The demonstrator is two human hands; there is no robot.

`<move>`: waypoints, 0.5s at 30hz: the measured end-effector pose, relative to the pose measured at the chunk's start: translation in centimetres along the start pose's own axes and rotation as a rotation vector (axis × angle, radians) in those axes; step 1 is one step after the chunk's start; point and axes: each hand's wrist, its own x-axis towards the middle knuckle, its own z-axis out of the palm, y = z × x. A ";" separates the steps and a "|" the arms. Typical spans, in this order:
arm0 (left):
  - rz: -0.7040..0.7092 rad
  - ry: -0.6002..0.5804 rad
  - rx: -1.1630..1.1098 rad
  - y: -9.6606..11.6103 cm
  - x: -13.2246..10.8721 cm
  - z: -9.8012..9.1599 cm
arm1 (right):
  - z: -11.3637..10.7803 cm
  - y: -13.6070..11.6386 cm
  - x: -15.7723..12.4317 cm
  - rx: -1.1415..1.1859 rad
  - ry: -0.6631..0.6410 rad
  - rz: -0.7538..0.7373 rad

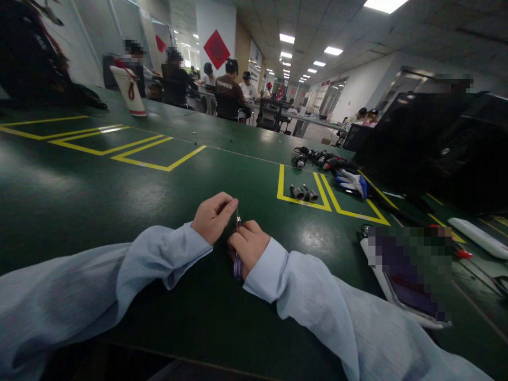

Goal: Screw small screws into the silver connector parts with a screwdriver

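Above the green tabletop [182, 196], my right hand [251, 246] is closed around a screwdriver [237, 267] with a clear purplish handle. The handle's lower end shows beneath my fingers, and its thin metal shaft points up and away from me. My left hand [214, 217] is closed, thumb and fingertips pinched at the top of that shaft. Whether a small separate piece sits between those fingertips is hidden. Beyond my right hand, two metal sockets with shanks [297, 192] lie inside a yellow taped outline [281, 182].
A blue-white work glove [353, 182] and a cluster of dark metal parts and cables [313, 157] lie at the back right. A pixelated device with a pale edge [381, 280] is by my right forearm. A white cup [130, 95] stands far left. Several people sit beyond.
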 end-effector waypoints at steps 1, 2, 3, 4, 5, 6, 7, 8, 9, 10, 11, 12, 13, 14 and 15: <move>-0.012 -0.008 -0.005 0.0 0.0 0.0 | -0.1 -0.3 -0.1 0.020 0.013 -0.016; -0.020 -0.018 -0.005 0.0 -0.1 0.0 | -0.3 -0.6 -0.3 0.050 0.024 -0.029; -0.022 -0.028 0.001 0.1 -0.2 0.0 | -0.5 -0.7 -0.5 0.090 0.037 -0.027; -0.017 -0.037 0.012 0.1 -0.2 0.0 | -0.8 -0.8 -0.7 0.138 0.055 -0.007; -0.002 -0.049 0.031 0.2 -0.3 0.0 | -1.1 -0.8 -0.9 0.194 0.086 0.025; 0.026 -0.074 0.060 0.3 -0.3 -0.1 | -1.4 -0.7 -1.2 0.253 0.131 0.074; 0.069 -0.114 0.098 0.3 -0.4 -0.1 | -1.7 -0.6 -1.5 0.312 0.187 0.132; 0.121 -0.173 0.143 0.4 -0.4 -0.1 | -2.0 -0.5 -1.8 0.369 0.248 0.198; 0.176 -0.252 0.189 0.4 -0.5 -0.2 | -2.1 -0.3 -2.1 0.423 0.305 0.275; 0.229 -0.343 0.232 0.5 -0.6 -0.2 | -2.2 0.0 -2.3 0.480 0.351 0.353; 0.272 -0.432 0.266 0.6 -0.7 -0.2 | -2.1 0.3 -2.6 0.545 0.390 0.439; 0.305 -0.508 0.288 0.6 -0.8 -0.3 | -2.0 0.6 -2.8 0.616 0.421 0.521; 0.328 -0.568 0.299 0.6 -0.9 -0.3 | -1.8 0.9 -2.9 0.692 0.448 0.595; 0.348 -0.616 0.301 0.7 -1.0 -0.4 | -1.7 1.1 -3.1 0.770 0.469 0.656; 0.366 -0.652 0.296 0.7 -1.1 -0.5 | -1.5 1.3 -3.2 0.842 0.483 0.702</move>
